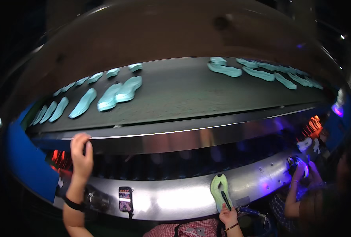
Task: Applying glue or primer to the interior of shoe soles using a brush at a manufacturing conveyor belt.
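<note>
My left hand point(82, 156) is raised and grips the metal edge point(163, 136) of the conveyor frame. My right hand point(227, 215) sits low near my body and holds a dark pen-like tool point(225, 199) with its tip on a pale green shoe sole point(219, 189). That sole lies on the shiny steel ledge point(171, 197) in front of me. Several light blue shoe soles point(116, 94) ride on the dark belt point(175, 91) above, with another group of soles point(258, 73) at the far right.
A small phone-like device point(125, 198) stands on the steel ledge left of the green sole. To the right, another person's hands point(306, 172) work on a shoe part under a purple light. Blue side panels point(25, 162) flank the conveyor.
</note>
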{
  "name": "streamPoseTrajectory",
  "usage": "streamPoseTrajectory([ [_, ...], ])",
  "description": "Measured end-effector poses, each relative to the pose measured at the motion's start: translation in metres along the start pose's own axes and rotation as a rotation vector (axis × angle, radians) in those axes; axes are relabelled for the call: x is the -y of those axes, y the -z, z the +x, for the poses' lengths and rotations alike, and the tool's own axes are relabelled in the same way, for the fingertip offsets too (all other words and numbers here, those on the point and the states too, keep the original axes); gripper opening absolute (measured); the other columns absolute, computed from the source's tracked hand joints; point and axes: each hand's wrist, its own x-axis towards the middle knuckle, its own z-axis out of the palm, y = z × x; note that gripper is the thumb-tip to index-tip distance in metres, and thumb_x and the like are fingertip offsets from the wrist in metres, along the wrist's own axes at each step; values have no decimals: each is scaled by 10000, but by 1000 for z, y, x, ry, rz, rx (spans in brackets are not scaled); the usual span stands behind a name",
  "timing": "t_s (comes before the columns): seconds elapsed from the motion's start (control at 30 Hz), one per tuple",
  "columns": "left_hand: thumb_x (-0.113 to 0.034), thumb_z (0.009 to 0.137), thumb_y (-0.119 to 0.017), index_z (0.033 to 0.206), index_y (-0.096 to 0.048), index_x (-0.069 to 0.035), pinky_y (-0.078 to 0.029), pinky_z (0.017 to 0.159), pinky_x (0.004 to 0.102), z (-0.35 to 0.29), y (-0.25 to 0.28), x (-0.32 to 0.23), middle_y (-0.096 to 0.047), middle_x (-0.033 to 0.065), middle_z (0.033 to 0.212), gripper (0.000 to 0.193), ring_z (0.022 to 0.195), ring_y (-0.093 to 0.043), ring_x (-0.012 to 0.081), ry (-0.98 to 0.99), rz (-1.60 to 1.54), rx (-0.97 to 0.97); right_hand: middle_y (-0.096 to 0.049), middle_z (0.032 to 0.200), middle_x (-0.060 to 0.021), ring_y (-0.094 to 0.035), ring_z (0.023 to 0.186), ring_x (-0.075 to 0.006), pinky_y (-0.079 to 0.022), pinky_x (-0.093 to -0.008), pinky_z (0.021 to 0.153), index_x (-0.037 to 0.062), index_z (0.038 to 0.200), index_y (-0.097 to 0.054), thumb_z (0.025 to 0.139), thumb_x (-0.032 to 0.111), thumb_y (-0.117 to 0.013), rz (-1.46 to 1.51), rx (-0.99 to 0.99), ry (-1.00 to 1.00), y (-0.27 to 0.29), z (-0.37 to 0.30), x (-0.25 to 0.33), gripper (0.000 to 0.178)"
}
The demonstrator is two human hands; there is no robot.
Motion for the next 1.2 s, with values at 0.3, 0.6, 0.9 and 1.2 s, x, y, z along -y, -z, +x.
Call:
streamPoseTrajectory([
  [0.3,-153,861,-439,1377,-152,-51,-179,1038,300,148,-124,140,-237,179,1393,599,1292,-223,249,97,-214,598,-532,930,-169,-481,607,-155,-424,-208,495,-110,1093,-406,915,438,-196,166,118,-140,11,24,-11,613],
  [0.6,-107,866,-470,1240,-374,-3,-257,981,291,183,-216,193,-435,130,1221,400,1130,-395,195,150,-450,686,-549,967,-225,-490,602,-149,-434,-234,510,2,1143,-390,933,334,-276,-219,-99,203,-16,4,-42,409],
  [0.9,-135,814,-561,1005,-473,29,-365,860,320,107,-83,16,-508,136,953,268,940,-492,253,-102,-60,460,-578,891,-60,-544,751,-136,-436,-242,706,-9,958,-569,872,203,-519,-1331,215,1537,-16,51,-40,234],
  [1.2,-67,741,-496,1174,-403,16,-429,874,333,-72,-41,-37,-523,105,1062,451,975,-537,214,870,-1664,146,-625,836,-54,-576,767,-100,-463,-205,700,-15,947,-611,774,75,-629,-1400,307,877,-76,22,-21,195],
])
